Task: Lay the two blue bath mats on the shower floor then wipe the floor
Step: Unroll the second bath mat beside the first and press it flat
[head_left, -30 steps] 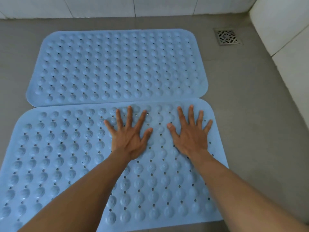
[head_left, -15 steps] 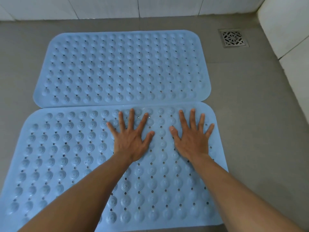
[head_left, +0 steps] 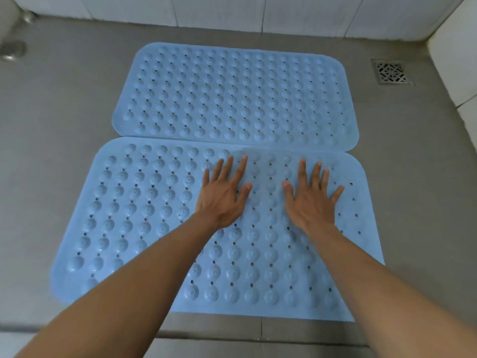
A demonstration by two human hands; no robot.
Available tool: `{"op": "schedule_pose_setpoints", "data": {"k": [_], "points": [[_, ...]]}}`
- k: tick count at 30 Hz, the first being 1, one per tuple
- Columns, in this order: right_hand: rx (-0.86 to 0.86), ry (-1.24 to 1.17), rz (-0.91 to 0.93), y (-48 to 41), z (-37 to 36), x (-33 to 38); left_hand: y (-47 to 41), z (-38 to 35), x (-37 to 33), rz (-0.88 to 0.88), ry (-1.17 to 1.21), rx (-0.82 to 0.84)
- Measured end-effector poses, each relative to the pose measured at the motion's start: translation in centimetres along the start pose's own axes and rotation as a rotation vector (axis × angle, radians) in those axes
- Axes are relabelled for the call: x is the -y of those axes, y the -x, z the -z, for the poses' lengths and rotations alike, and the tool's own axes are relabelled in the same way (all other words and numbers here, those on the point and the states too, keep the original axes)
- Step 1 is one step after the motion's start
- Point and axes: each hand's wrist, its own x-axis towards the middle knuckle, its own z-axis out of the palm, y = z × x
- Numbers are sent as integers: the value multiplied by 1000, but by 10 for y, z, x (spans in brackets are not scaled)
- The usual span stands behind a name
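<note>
**Two blue mats down, both hands flat on the nearer one**

A grey shower floor (head_left: 64, 120) fills the view, with white wall tiles (head_left: 219, 11) along its far edge. Two blue bath mats lie flat on it, one behind the other, long sides across the view. The far mat (head_left: 232, 91) sits close to the back wall. The near mat (head_left: 144, 215) lies just in front of it, and its far edge meets the far mat's near edge. Whether one laps over the other cannot be told. Both mats are covered in rows of round bumps and small holes.

The left hand (head_left: 222, 197) rests palm down on the near mat, a little right of the mat's middle and towards its far edge, fingers straight and spread, gripping nothing. The right hand (head_left: 309, 200) lies beside it in the same way, palm down with fingers splayed, nearer the mat's right end. The two thumbs point towards each other with a gap of mat between them. The mat surface around the hands looks blurred. Both bare forearms reach in from the bottom of the view.

A square metal drain grate (head_left: 391, 72) is set in the floor near the far right corner, apart from the mats. A white tiled side wall (head_left: 456, 60) rises on the right. A round metal fitting (head_left: 13, 50) sits at the far left edge. A grey step (head_left: 258, 329) runs across just in front of the near mat.
</note>
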Motion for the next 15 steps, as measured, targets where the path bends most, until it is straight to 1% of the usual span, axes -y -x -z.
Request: {"op": "schedule_pose_setpoints", "data": {"k": [2,4,7,9,11,13,15], "points": [[-13,-42,59,26,-8,35,29,3,25,20,-5,-51],[3,-70,123,58,-20,71,62,8,56,82,-42,-81],[48,-67,226,101,-44,121,111,15,108,202,-140,-92],[99,-43,277,124,-63,149,136,18,141,267,-183,-69],[131,0,281,142,-82,167,153,18,164,316,-203,-36],[95,45,256,152,-93,173,162,14,176,334,-214,-27],[64,78,246,154,-97,174,165,10,179,331,-215,-51]]}}
